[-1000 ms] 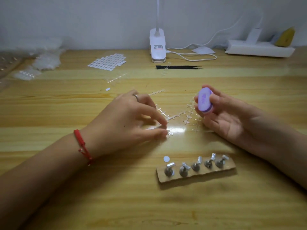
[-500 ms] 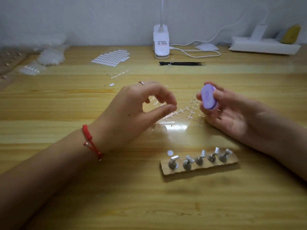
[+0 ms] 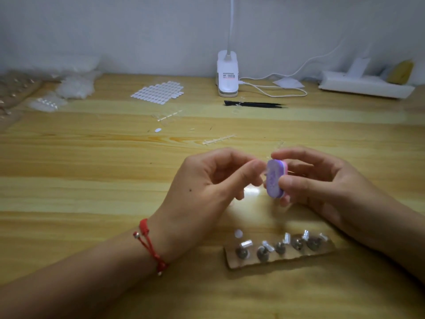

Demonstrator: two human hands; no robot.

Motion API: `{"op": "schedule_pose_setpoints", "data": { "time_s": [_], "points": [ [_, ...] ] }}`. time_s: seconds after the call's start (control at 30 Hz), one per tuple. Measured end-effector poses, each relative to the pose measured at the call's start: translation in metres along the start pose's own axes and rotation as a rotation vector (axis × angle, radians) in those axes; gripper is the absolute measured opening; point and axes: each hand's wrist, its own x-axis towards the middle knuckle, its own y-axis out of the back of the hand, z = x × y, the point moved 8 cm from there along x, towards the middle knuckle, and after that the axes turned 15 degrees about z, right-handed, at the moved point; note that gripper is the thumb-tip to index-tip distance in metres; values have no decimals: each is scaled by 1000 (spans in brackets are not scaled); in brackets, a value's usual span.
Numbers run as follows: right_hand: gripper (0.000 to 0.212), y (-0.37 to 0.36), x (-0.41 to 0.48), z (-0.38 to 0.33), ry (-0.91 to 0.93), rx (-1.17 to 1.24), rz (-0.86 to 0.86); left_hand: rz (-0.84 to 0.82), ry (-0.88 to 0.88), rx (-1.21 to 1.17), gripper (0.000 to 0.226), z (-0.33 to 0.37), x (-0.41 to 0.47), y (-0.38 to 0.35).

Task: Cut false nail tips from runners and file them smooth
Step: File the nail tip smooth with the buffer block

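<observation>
Filing now, mid-frame: my right hand grips the purple oval file block, my left hand pinched narrow beside it, tip too clear to see. Next, I reckon: light strokes.

place: home craft desk | cues: wooden table, clip lamp, power strip, wall

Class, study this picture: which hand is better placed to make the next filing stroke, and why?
Right. The right hand grips the purple file block, its face turned toward the left hand, which only pinches a small clear tip beside it.
</observation>
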Motion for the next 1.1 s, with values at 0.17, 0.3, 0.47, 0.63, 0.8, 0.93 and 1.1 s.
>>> {"op": "schedule_pose_setpoints", "data": {
  "time_s": [0.17,0.3,0.47,0.63,0.8,0.93,1.1],
  "points": [
    [50,-3,-2,-1,37,-113,-15,17,97,-14,18,-7,3,4],
    [43,-7,-6,0,33,-168,-39,17,92,23,21,-6,3,3],
    [34,-11,-7,-2,37,-181,-35,7,131,74,23,-10,4,0],
    [33,-4,-4,-6,69,-110,95,-31,144,90,26,-10,3,-3],
    [27,-7,-4,-6,71,-111,69,-18,144,87,26,-11,3,-3],
    [30,-7,-5,-5,72,-104,53,-1,138,91,26,-12,4,-2],
    [31,-1,-2,-6,89,-52,120,-6,117,104,25,-12,3,-3]
  ]
}}
